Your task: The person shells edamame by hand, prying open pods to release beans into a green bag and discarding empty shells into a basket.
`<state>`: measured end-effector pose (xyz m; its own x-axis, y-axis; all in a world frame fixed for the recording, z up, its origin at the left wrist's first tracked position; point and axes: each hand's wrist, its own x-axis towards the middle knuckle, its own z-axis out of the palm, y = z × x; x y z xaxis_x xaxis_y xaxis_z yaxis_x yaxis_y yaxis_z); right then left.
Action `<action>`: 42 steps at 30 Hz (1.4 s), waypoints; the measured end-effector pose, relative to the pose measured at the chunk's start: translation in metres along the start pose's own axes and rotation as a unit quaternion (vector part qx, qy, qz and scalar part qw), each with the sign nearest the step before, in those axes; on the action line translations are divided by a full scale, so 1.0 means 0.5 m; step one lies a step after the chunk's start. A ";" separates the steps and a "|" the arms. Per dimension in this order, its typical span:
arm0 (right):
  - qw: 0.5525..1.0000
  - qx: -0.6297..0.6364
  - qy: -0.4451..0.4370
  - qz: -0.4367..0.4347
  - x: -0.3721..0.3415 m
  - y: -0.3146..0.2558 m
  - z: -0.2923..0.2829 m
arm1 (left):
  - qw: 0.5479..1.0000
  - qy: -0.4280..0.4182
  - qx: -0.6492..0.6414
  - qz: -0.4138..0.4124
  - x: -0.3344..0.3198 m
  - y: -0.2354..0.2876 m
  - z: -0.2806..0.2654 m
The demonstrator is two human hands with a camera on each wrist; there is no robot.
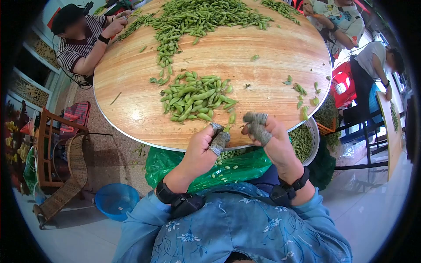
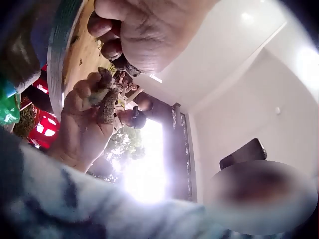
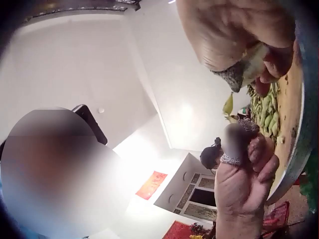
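Note:
My left hand [image 1: 201, 148], with grey wraps on its thumb and a finger, pinches a green soybean pod [image 1: 232, 118] that sticks up past the fingertips. The right hand [image 1: 271, 136] is just beside it at the table's near edge, also wrapped in grey. Its fingers are curled round a pale green piece [image 3: 255, 63], seen in the right wrist view; whether it is a pod or a bean, I cannot tell. A small heap of soybean pods [image 1: 193, 97] lies on the round wooden table [image 1: 263, 72] beyond both hands.
A larger pod pile [image 1: 206, 15] covers the table's far side. Below the near edge hang a green plastic sheet [image 1: 164, 168] with loose beans and a white basket [image 1: 314, 138] of pods. A blue basin [image 1: 117, 199] stands on the floor. Other people sit around the table.

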<state>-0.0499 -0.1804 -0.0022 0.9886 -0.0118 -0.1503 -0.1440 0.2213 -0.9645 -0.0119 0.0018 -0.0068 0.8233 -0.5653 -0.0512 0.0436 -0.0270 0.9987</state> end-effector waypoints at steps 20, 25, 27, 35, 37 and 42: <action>0.993 -0.055 -0.093 -0.035 -0.022 -0.001 0.023 | 0.935 -0.005 0.327 0.135 -0.005 0.023 0.006; 0.994 -0.061 -0.043 -0.080 -0.019 0.022 0.036 | 0.964 0.002 0.242 0.112 -0.007 0.009 0.010; 0.986 -0.127 -0.034 -0.102 -0.016 0.031 0.030 | 0.975 0.003 0.202 0.088 -0.006 0.005 0.010; 0.998 -0.048 -0.024 -0.043 -0.010 0.027 0.034 | 0.906 0.048 0.396 0.141 -0.010 0.004 0.021; 0.996 -0.051 -0.033 -0.059 -0.007 0.037 0.033 | 0.881 0.041 0.439 0.173 -0.011 -0.002 0.016; 0.994 -0.008 -0.044 -0.095 -0.011 0.035 0.050 | 0.870 0.063 0.432 0.228 -0.014 -0.023 0.017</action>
<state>-0.0569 -0.1523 -0.0129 0.9980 0.0326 0.0545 0.0466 0.2073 -0.9772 -0.0231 -0.0008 -0.0177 0.7020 -0.5857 0.4052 -0.7005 -0.4651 0.5413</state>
